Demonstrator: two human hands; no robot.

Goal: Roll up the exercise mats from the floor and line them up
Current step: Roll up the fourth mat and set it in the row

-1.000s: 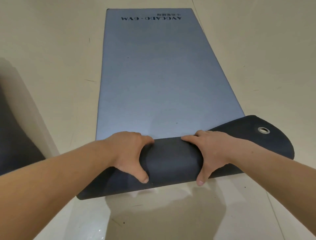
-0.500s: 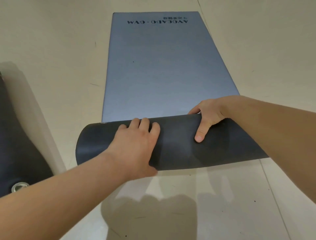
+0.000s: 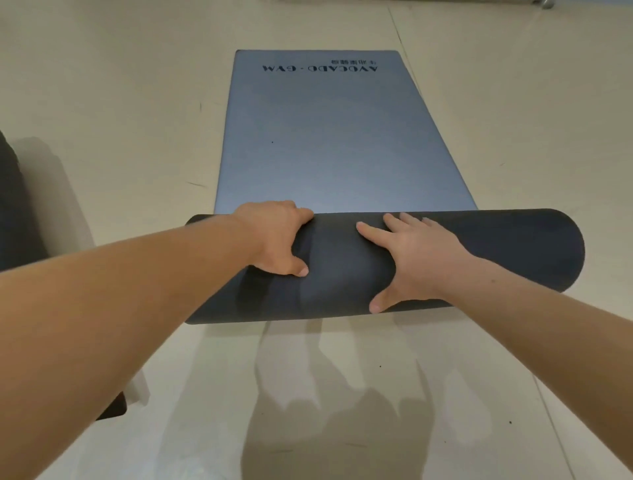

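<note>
A blue-grey exercise mat (image 3: 325, 144) with dark lettering at its far end lies flat on the pale floor, stretching away from me. Its near end is turned over into a thick dark roll (image 3: 507, 246) lying across the mat's width. My left hand (image 3: 277, 236) grips the roll left of centre, fingers curled over the top and thumb on the near side. My right hand (image 3: 407, 257) rests on the roll right of centre, fingers spread over the top and thumb low on the near face.
A second dark mat (image 3: 17, 205) lies at the left edge, partly cut off, with a corner (image 3: 113, 407) showing under my left forearm. The cream tiled floor (image 3: 513, 120) surrounds the mat. A metal foot (image 3: 544, 3) shows at the top right.
The roll has grown thicker and moved farther along the mat. Both hands have shifted: the left now curls over the top, the right has come from the far edge to lie across the roll.
</note>
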